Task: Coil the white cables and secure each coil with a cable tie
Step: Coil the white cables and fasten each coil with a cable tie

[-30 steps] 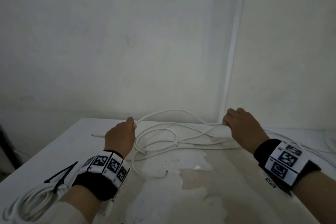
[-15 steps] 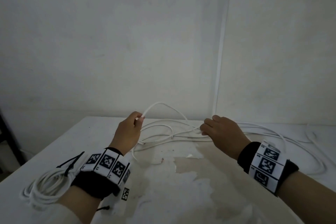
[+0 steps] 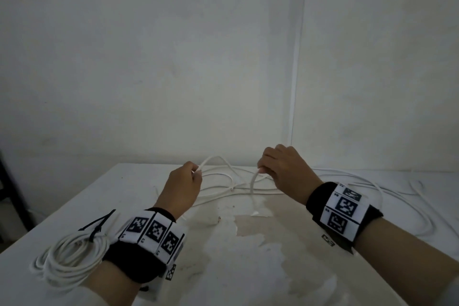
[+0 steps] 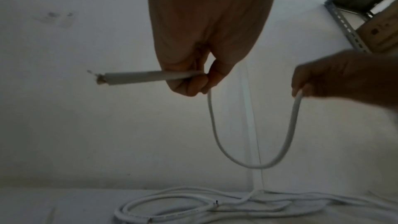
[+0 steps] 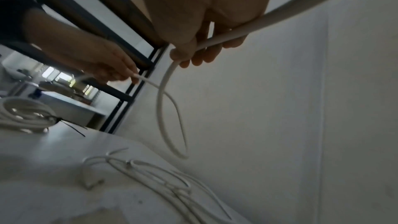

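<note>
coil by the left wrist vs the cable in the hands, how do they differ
The coil is wound into several tight loops; the held cable makes one loose hanging loop, the rest sprawling on the table.
The coil is bound with a black tie; the cable shows no tie.
The coil lies untouched on the table; the cable is gripped by the left hand and right hand.
Both are white.

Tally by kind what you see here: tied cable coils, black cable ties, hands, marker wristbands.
Tied white cable coil: 1
Black cable tie: 1
Hands: 2, left hand and right hand, both gripping the loose white cable
Marker wristbands: 2, left wristband, right wristband
Total: 6
</note>
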A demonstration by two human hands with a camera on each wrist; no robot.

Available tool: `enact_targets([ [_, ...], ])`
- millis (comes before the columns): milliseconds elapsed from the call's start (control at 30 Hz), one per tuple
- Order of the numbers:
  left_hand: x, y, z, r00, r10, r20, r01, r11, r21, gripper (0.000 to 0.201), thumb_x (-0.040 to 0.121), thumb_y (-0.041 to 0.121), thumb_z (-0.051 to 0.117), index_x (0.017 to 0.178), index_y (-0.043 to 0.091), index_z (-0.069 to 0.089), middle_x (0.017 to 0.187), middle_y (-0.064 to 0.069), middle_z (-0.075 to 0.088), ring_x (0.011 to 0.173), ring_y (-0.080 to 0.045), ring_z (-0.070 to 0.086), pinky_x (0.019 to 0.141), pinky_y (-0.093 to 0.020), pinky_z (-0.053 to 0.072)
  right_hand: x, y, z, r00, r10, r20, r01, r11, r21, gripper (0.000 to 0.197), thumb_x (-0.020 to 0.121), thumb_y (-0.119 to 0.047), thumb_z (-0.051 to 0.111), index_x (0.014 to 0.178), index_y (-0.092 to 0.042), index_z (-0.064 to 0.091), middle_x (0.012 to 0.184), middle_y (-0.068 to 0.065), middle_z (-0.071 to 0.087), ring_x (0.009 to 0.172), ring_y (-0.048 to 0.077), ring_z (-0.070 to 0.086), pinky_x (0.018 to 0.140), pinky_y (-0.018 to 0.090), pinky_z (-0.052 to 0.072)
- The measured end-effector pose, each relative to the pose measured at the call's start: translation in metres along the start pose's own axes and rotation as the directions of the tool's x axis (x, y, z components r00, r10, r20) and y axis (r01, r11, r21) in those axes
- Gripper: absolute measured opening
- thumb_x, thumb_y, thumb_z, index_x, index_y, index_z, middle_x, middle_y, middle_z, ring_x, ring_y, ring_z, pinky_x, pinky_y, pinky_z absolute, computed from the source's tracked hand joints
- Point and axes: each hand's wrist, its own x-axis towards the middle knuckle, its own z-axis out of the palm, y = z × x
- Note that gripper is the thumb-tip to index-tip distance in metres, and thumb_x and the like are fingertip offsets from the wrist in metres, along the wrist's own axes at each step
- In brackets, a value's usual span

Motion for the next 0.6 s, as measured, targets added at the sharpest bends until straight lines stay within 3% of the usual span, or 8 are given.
enact_targets([
  [67,-0.001,-0.001,-0.006,0.999,-0.03,-0.035,0.029,0.998,-0.053,0.014,0.097,0.017,0.04,0.09,0.01,0.05,0.067,0.002,0.048,0.06,-0.011,0.045,0.048,-0.013,0.035,-0.005,0.009,0.005,0.997,0.057,0.057,-0.055,0.998,-0.026,0.016,0.08,-0.015,0.051,0.065,-0.014,0.057,0.066,-0.001,0.055,0.055,0.013,0.045,0.058,0.021,0.023],
  [133,-0.001,-0.003,-0.009,0.997,-0.046,-0.056,0.04,0.993,-0.107,0.015,0.098,0.018,0.04,0.09,0.009,0.05,0.067,0.001,0.048,0.057,-0.011,0.043,0.048,-0.015,0.032,-0.01,0.016,0.01,0.967,0.215,0.134,-0.219,0.976,0.017,0.01,0.085,-0.006,0.054,0.075,-0.008,0.057,0.075,0.003,0.053,0.052,0.02,0.047,0.054,0.025,0.028],
  [233,-0.002,-0.003,-0.009,0.992,-0.055,-0.114,0.035,0.984,-0.174,0.017,0.097,0.017,0.04,0.09,0.008,0.052,0.064,-0.001,0.045,0.056,-0.013,0.04,0.047,-0.016,0.032,-0.012,0.02,0.013,0.796,0.473,0.378,-0.529,0.847,0.052,0.014,0.096,-0.011,0.042,0.099,-0.002,0.053,0.094,0.001,0.039,0.077,0.021,0.044,0.067,0.027,0.029],
  [300,-0.002,-0.003,-0.007,0.986,-0.059,-0.155,0.026,0.978,-0.208,0.017,0.097,0.016,0.039,0.091,0.008,0.052,0.063,-0.001,0.045,0.057,-0.012,0.04,0.048,-0.015,0.033,-0.008,0.019,0.016,0.73,0.53,0.43,-0.603,0.797,0.04,0.023,0.099,-0.016,0.034,0.099,-0.004,0.053,0.093,0.003,0.037,0.08,0.02,0.041,0.07,0.026,0.027],
  [367,-0.001,-0.002,-0.005,0.981,-0.075,-0.179,0.031,0.971,-0.238,0.016,0.097,0.016,0.038,0.095,0.009,0.052,0.064,-0.001,0.047,0.058,-0.012,0.043,0.053,-0.018,0.034,-0.004,0.018,0.021,0.706,0.545,0.453,-0.623,0.782,0.03,0.022,0.099,-0.011,0.03,0.09,-0.011,0.05,0.082,0.002,0.034,0.08,0.02,0.039,0.067,0.026,0.026],
  [467,0.001,-0.001,-0.002,0.979,-0.072,-0.192,0.017,0.962,-0.273,0.015,0.097,0.015,0.039,0.096,0.009,0.052,0.064,-0.001,0.048,0.058,-0.013,0.043,0.054,-0.022,0.035,0.001,0.021,0.029,0.692,0.574,0.438,-0.658,0.751,0.055,0.02,0.095,0.002,0.032,0.086,-0.01,0.045,0.071,-0.005,0.026,0.08,0.019,0.037,0.061,0.023,0.019],
  [600,-0.001,-0.002,0.001,0.974,-0.087,-0.207,0.002,0.926,-0.379,0.017,0.097,0.015,0.038,0.092,0.011,0.054,0.062,-0.002,0.045,0.055,-0.015,0.039,0.052,-0.025,0.033,0.004,0.026,0.033,0.698,0.612,0.373,-0.698,0.697,0.164,0.021,0.096,-0.003,0.036,0.105,0.003,0.054,0.099,0.012,0.046,0.082,0.019,0.039,0.062,0.021,0.021],
])
